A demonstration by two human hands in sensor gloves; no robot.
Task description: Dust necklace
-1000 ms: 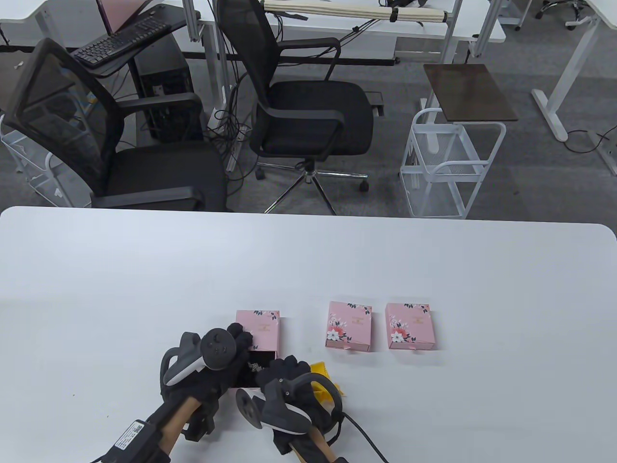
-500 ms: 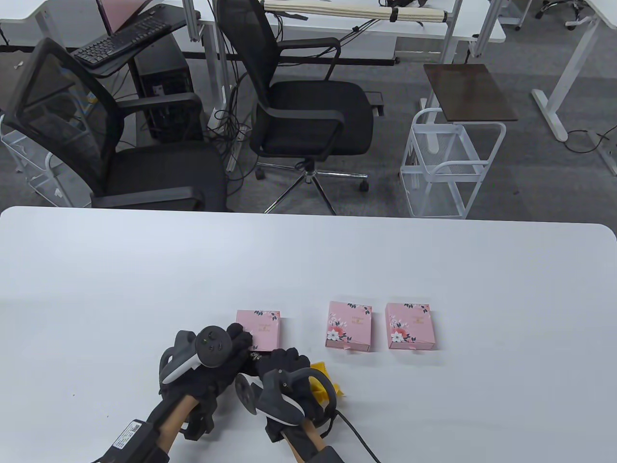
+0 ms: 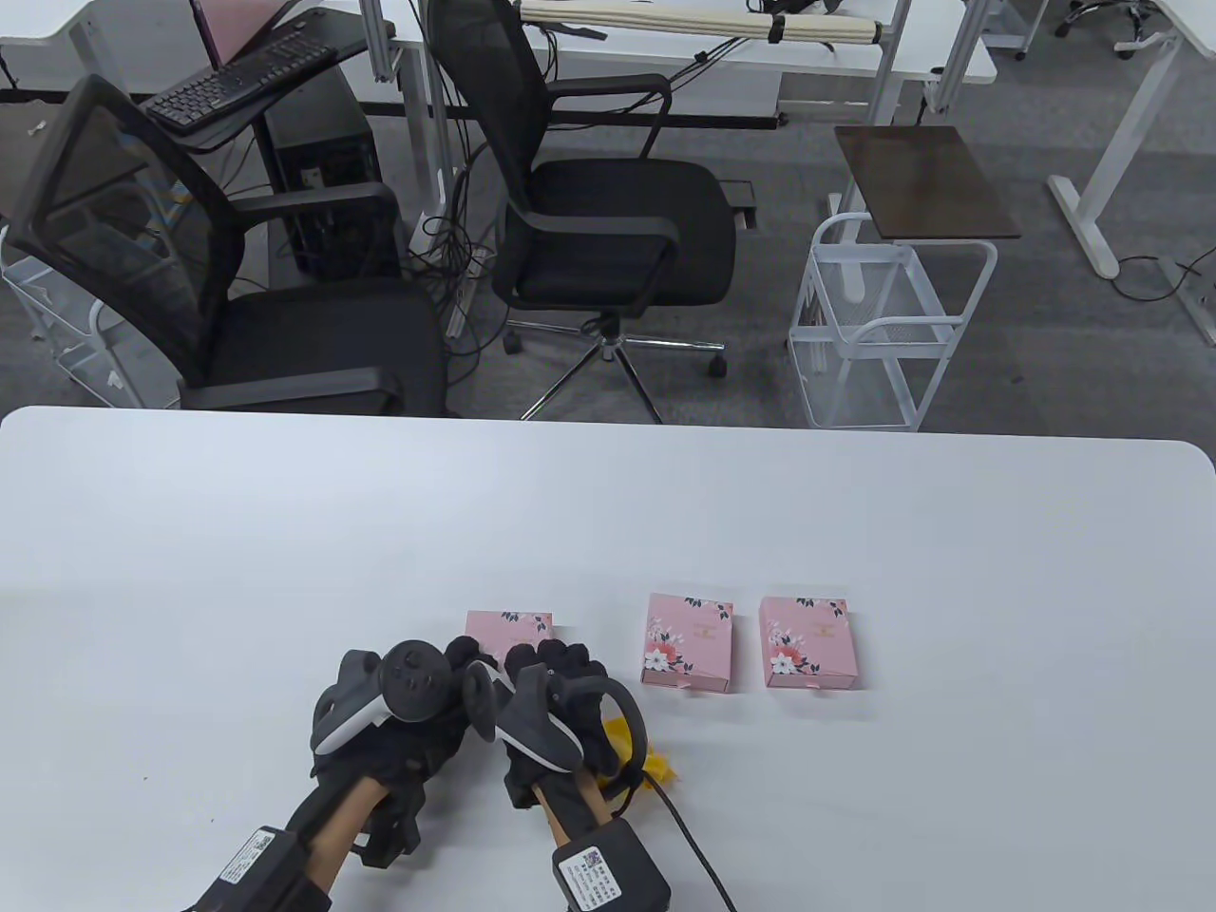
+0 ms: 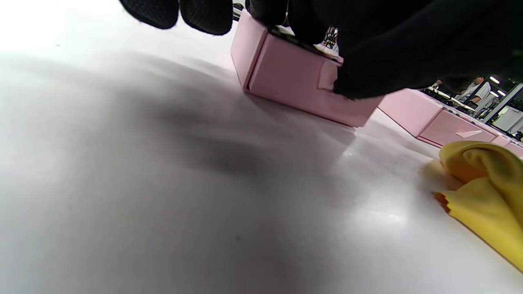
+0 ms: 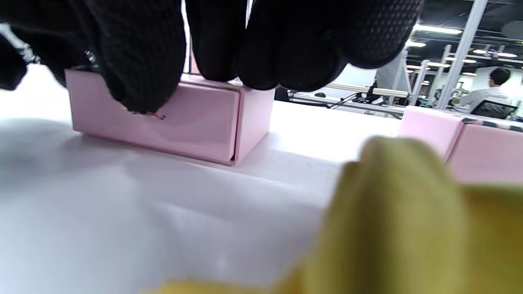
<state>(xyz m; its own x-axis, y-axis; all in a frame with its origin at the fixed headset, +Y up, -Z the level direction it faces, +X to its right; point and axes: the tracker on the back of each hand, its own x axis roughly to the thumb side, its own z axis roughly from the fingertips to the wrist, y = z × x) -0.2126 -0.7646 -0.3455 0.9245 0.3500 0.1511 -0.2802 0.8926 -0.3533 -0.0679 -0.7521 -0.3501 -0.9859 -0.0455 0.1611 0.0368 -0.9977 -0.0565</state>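
Table view: both hands, left hand [image 3: 399, 708] and right hand [image 3: 551, 698], rest together on the pink drawer box [image 3: 508, 632] on the white bench [image 3: 855, 532]. Necklace glints inside it [image 4: 330, 37]. Yellow cloth [image 3: 632, 750] lies just beside that box.

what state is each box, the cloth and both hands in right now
left box: drawer nearly pushed in, both hands on it
middle box: closed, untouched
right box: closed, untouched
yellow cloth: crumpled on the table, not held
left hand: touches the left box
right hand: presses the drawer front
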